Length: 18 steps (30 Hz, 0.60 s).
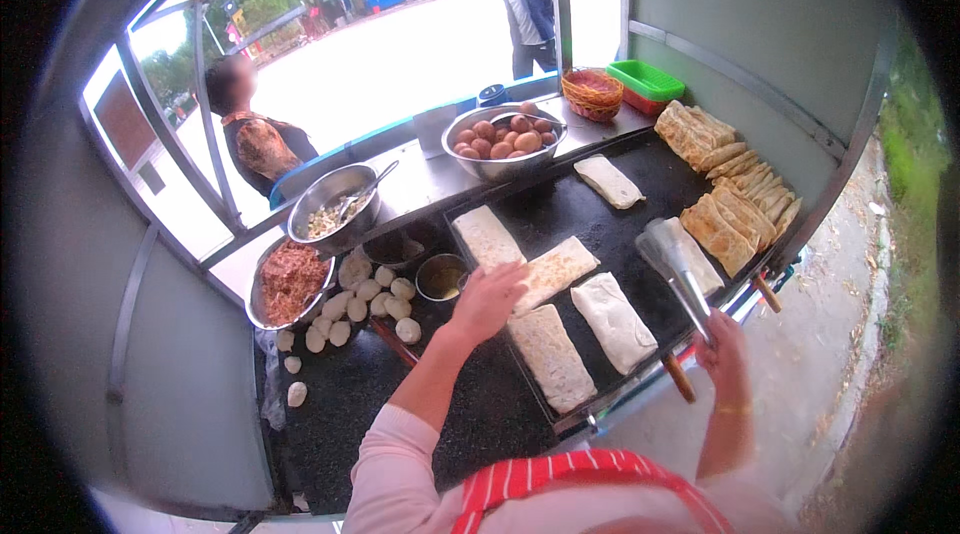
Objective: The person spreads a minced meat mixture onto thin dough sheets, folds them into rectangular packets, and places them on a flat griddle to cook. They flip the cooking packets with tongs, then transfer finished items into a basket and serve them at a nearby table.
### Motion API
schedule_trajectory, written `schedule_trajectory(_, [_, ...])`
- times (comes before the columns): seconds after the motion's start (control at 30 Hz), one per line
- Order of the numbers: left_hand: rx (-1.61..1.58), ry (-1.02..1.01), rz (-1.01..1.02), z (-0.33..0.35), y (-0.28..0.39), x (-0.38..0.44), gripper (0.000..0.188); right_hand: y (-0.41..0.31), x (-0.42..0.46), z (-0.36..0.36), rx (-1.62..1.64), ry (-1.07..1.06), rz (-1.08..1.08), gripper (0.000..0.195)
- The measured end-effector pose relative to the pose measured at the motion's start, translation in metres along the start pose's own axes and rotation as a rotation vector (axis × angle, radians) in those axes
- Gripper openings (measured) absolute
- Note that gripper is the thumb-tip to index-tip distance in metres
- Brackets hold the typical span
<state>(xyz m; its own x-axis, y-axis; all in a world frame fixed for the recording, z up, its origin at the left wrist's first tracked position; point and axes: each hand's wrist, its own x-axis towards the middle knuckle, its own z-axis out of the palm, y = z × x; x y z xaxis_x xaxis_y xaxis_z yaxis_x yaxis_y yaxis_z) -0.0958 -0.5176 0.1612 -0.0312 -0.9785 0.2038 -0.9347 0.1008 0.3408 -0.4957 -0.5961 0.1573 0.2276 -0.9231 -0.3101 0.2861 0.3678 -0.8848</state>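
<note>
My left hand point(487, 305) reaches over the griddle, its fingers at the left end of a browned rectangular stuffed flatbread point(566, 267). Whether they pinch it or only rest on it cannot be told. My right hand point(724, 342) grips a metal spatula point(675, 264) by its handle, with the blurred blade up by a pale flatbread point(697, 264). Between the hands, a white uncooked-looking flatbread point(613, 322) lies on the black griddle point(547, 211). A speckled flatbread point(553, 357) sits at the near edge, and another flatbread point(487, 234) lies beyond my left hand.
Dough balls point(356, 309), a bowl of reddish filling point(291, 282), a bowl of chopped filling point(337, 204) and a small metal pot point(441, 276) stand left. Brown eggs point(501, 140) fill a bowl behind. Browned flatbreads point(731, 215) line the right. Two people point(262, 136) stand outside.
</note>
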Motion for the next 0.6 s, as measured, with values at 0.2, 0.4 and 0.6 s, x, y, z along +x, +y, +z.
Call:
schedule_trajectory(0.2, [-0.545,0.548,-0.37,-0.019,0.043,-0.089,0.029,0.013,-0.004,-0.015,0.014,-0.249,-0.132,0.03])
schedule_trajectory(0.4, [-0.496,0.803,-0.668,0.025,0.074,-0.192,0.035,0.01,0.009,0.008,0.032,-0.283,0.015,0.012])
schedule_trajectory(0.6, [-0.45,0.821,-0.703,0.02,0.105,-0.233,0.038,0.008,-0.011,0.003,-0.173,-0.34,-0.098,0.017])
